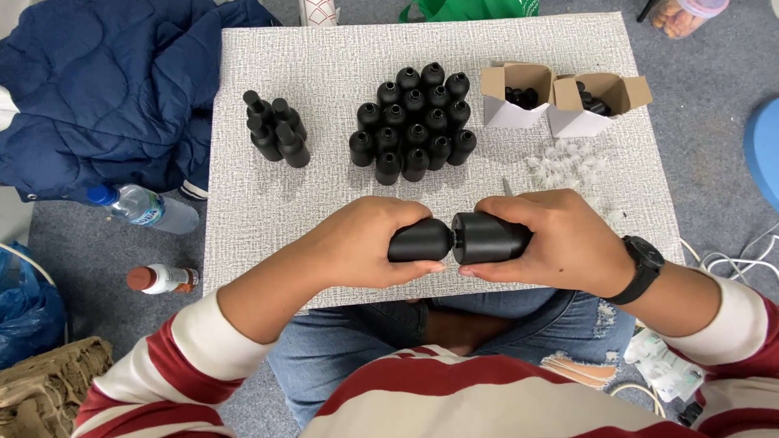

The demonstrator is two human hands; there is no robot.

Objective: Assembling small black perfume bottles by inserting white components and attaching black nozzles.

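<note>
Left hand (365, 243) gripping black bottle (419, 240), right hand (552, 242) gripping another (487, 237) (touching end to end), bottle cluster (414, 122) behind, two open boxes (560, 101)

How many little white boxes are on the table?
2. One white box and a second white box stand side by side, open, at the table's far right.

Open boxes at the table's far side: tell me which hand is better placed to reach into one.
Right, probably. The right hand lies nearer the boxes; the left hand is farther. Both hold black bottles.
</note>
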